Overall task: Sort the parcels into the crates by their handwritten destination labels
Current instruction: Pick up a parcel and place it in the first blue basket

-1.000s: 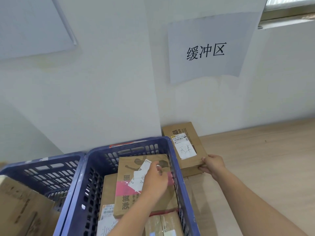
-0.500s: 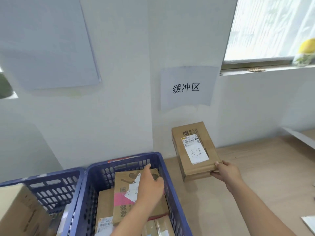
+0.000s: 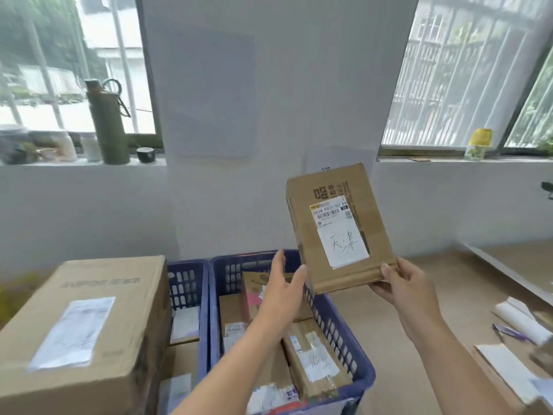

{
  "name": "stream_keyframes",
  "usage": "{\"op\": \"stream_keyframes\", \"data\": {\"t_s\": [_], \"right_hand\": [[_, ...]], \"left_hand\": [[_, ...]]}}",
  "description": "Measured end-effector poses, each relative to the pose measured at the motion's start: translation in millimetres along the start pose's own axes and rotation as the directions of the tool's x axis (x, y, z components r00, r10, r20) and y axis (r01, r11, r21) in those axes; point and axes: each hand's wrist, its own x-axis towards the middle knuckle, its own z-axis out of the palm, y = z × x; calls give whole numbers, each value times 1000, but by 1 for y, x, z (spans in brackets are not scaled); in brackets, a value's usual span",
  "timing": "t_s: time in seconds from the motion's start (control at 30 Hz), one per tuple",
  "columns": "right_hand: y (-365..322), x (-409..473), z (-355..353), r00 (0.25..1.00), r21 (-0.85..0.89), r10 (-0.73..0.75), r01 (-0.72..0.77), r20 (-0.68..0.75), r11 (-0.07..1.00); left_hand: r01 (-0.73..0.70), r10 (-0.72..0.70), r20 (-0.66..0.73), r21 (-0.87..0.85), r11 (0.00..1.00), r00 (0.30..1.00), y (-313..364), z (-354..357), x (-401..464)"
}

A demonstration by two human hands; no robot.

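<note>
Your right fingers (image 3: 386,272) are clamped on the lower right corner of the parcel (image 3: 338,226), thumb on its face and the other fingers hidden behind it. Your right hand (image 3: 404,283) holds it raised and tilted back, its face toward you. On that face, above your thumb, a white label (image 3: 342,245) carries handwritten characters, with a printed barcode sticker just above it.

Your left fingers (image 3: 287,274) are apart and hold nothing; the thumb tip is just beside the parcel's lower left edge, and you cannot tell whether it touches. Your left hand (image 3: 281,292) hovers over the right crate (image 3: 341,333).

Below that hand, the blue crate holds several brown parcels lying flat, one near its front with a white handwritten label (image 3: 318,362). To the left of it, touching side by side, stands a second blue crate (image 3: 185,280), also with parcels inside. Further left still sits a big carton (image 3: 86,327) with a white sheet on top.

Under and to the right of your right hand is the wooden worktop (image 3: 374,324); papers and a pen (image 3: 508,332) lie near its right edge
</note>
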Motion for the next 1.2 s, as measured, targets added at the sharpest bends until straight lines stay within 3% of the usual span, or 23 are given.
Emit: {"op": "stream_keyframes", "data": {"t_s": [0.13, 0.4, 0.7, 0.97, 1.07, 1.2], "right_hand": [[-7, -69, 33, 991, -6, -41, 42, 130, 999], [-25, -119, 60, 920, -141, -109, 173, 376, 975], [-11, -121, 58, 901, -83, -114, 164, 419, 983], [0, -122, 43, 868, 1, -152, 172, 474, 985], [4, -116, 32, 849, 35, -128, 129, 512, 991], [18, -102, 17, 831, 129, -35, -44, 555, 991]], "left_hand": [[-90, 86, -52, -79, 993, 995, 24, -36, -44], [-191, 188, -195, 1, 982, 963, 26, -101, -91], [-176, 192, -193, 100, 979, 962, 10, -103, -121], [-134, 149, -222, 83, 988, 964, 1, -80, -136], [-100, 120, -237, 95, 990, 964, -2, -67, -137], [-43, 82, -305, 133, 990, 949, -11, -47, -139]]}}
